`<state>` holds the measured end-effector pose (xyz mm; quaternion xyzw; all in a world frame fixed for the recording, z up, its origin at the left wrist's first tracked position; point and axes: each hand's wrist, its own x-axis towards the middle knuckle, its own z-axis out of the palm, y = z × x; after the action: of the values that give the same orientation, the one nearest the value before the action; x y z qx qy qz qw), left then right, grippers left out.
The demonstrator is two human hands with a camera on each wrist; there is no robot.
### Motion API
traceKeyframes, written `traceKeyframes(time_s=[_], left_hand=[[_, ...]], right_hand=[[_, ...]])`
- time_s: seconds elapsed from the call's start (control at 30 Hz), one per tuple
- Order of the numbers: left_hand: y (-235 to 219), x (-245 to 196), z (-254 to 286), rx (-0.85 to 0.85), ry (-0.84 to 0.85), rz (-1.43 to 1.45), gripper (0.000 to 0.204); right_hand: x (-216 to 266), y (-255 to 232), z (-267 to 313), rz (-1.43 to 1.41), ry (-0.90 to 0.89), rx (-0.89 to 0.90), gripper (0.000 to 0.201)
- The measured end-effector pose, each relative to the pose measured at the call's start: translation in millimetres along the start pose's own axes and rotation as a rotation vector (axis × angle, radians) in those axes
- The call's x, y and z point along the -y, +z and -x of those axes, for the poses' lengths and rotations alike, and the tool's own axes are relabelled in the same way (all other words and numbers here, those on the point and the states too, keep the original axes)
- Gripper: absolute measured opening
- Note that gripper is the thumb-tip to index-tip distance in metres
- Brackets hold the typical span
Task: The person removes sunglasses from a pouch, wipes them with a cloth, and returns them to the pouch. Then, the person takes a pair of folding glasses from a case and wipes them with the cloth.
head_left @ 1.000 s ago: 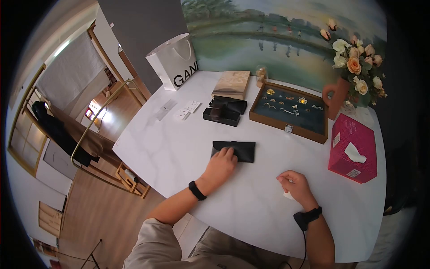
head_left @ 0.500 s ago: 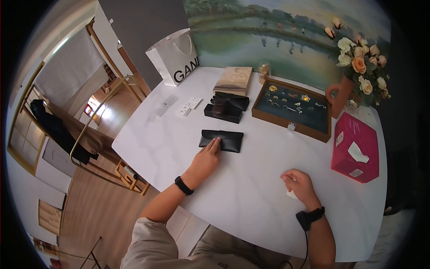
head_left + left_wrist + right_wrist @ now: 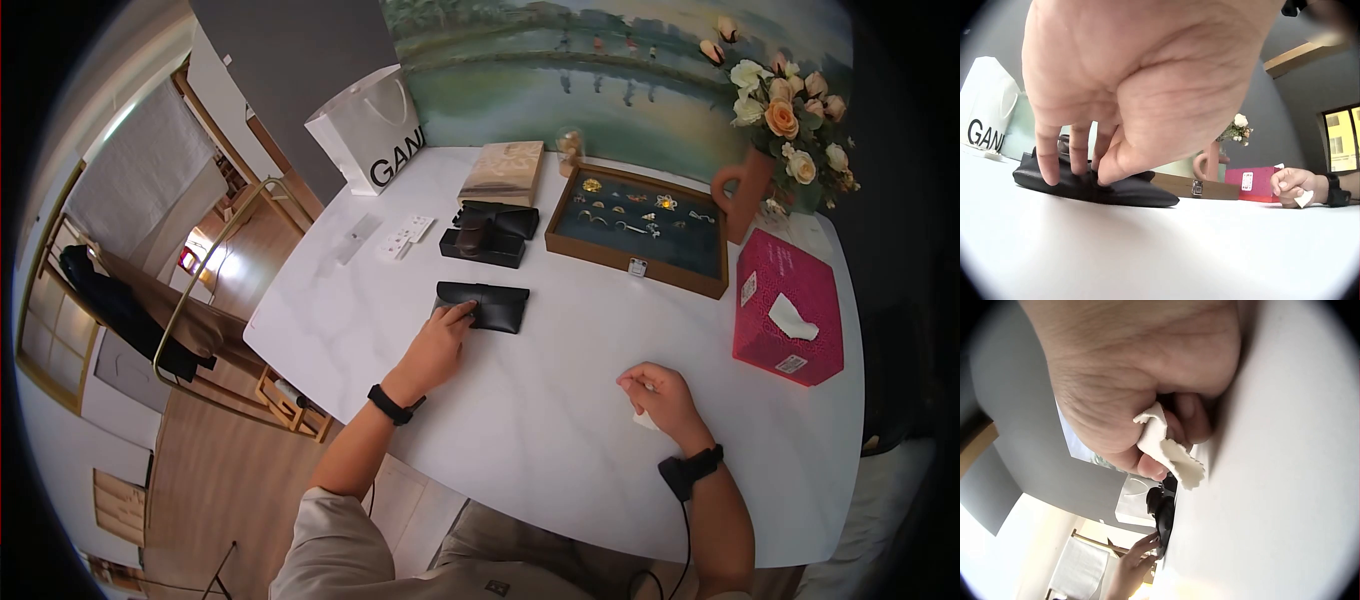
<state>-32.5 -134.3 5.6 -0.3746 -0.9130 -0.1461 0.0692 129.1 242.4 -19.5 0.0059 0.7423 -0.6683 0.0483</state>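
As the head camera looks down on the white table (image 3: 560, 420):
Left hand: the left hand (image 3: 437, 345) lies with straight fingers on the near left corner of the black pouch (image 3: 483, 305), which lies flat towards the table's middle.
Right hand: the right hand (image 3: 660, 398) rests curled near the front edge, over a white cloth (image 3: 646, 421).
Far edge: jewellery tray (image 3: 638, 229), pink tissue box (image 3: 785, 320), white shopping bag (image 3: 372, 130).

Left wrist view: fingertips (image 3: 1049, 175) press the pouch (image 3: 1129, 190) against the table.

Right wrist view: fingers (image 3: 1147, 465) pinch the cloth (image 3: 1169, 450) against the palm.
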Motion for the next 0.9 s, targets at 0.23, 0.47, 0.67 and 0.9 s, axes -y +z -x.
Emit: traceKeyframes(time_s=[0.23, 0.47, 0.67, 0.9], left_hand=[[-8, 4, -19, -0.022, 0.058, -0.105, 0.032], [-22, 2, -50, 0.115, -0.035, -0.078, 0.046], [-27, 3, -38, 0.067, -0.085, -0.203, 0.058], [-50, 61, -4, 0.191, -0.493, -0.417, 0.068]], right_hand=[[0, 0, 1, -0.037, -0.004, -0.004, 0.012], [-6, -2, 0, -0.067, 0.015, -0.003, 0.012], [-4, -4, 1, -0.034, -0.026, 0.002, 0.013], [1, -9, 6, -0.023, -0.055, 0.04, 0.016]])
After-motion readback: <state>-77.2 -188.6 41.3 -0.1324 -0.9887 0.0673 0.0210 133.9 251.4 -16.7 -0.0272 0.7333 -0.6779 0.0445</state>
